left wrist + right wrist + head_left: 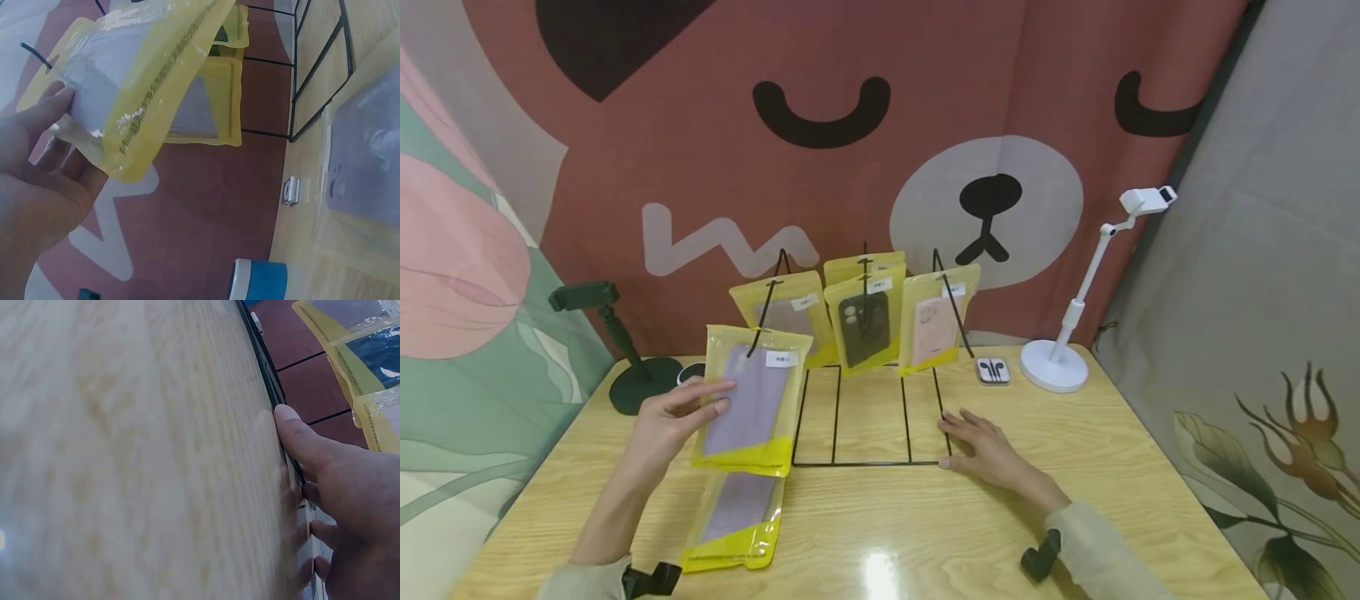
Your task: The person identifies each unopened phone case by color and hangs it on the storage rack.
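Observation:
My left hand [673,417] pinches a yellow-edged clear pouch [752,408] by its left edge, thumb in front and fingers behind. A purple phone case shows inside it. The tip of a black rack hook [36,55] pokes through the pouch's hang hole. Below, another pouch with a purple case [737,517] lies on the table, partly covered in the head view. My right hand [988,450] rests at the front right corner of the black wire rack [872,464], thumb and fingers touching its base wire. Its fingers are spread and hold no pouch.
More pouched phone cases hang on the rack: a greyish one [790,317], a black one [865,321] and a pink one [936,325]. Boxed earphones [993,371] and a white stand [1055,367] are at right. A dark green stand [643,385] is at left.

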Demonstrator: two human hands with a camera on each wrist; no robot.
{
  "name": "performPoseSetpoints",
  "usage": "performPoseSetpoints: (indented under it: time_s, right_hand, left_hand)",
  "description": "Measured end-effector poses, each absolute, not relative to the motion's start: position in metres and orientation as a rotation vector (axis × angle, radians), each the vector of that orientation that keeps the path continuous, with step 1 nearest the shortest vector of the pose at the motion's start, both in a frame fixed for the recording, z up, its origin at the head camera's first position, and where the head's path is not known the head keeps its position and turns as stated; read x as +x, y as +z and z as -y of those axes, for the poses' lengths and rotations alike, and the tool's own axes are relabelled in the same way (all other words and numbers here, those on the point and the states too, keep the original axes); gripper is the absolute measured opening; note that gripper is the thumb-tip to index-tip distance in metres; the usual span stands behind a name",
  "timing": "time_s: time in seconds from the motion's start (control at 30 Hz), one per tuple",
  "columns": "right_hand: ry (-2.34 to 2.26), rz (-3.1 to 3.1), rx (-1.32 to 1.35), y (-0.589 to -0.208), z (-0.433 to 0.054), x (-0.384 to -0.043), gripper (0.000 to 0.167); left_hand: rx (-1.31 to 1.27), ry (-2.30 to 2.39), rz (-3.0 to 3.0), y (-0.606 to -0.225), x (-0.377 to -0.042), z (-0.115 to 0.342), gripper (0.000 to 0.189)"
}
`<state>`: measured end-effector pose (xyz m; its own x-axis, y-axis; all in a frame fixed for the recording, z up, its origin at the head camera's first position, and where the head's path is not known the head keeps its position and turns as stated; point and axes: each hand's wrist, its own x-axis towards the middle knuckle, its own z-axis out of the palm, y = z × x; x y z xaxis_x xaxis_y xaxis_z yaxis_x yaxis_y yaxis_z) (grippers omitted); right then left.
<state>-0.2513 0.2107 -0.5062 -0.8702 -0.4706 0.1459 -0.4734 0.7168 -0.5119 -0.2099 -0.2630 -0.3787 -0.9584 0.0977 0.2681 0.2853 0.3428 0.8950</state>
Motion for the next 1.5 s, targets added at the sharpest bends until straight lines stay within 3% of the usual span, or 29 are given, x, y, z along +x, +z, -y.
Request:
performPoseSetpoints:
  time_s: [0.53,0.83,1.03,1.17,1.33,1.5]
  right_hand:
    - [0.851,2.916,0.781,-0.507,-0.210,-0.251,0.067]
    - [0.850,2.907,0.797,-0.511,-0.212,-0.251,0.066]
    - [0.827,2.893,0.800,-0.510,-0.214,-0.254,0.066]
    - [0.833,2.900,0.798,-0.508,-0.214,-0.254,0.066]
    - [0.833,2.909,0.800,-0.508,-0.213,-0.253,0.066]
    - [0.858,2.907,0.799,-0.506,-0.213,-0.253,0.065]
  left_hand:
    - [-0.284,-1.816,2.406,-0.391,-0.255,0.248,0.047]
    - [-0.347,-1.241,2.575,-0.409,-0.224,0.244,0.034]
    - [-0.294,-0.764,3.017,-0.451,-0.185,0.235,0.062]
    - [-0.305,-0.704,3.204,-0.471,-0.171,0.231,0.083]
    - [-0.311,-0.704,3.177,-0.478,-0.168,0.238,0.086]
    - [-0.157,-0.683,3.194,-0.477,-0.176,0.256,0.093]
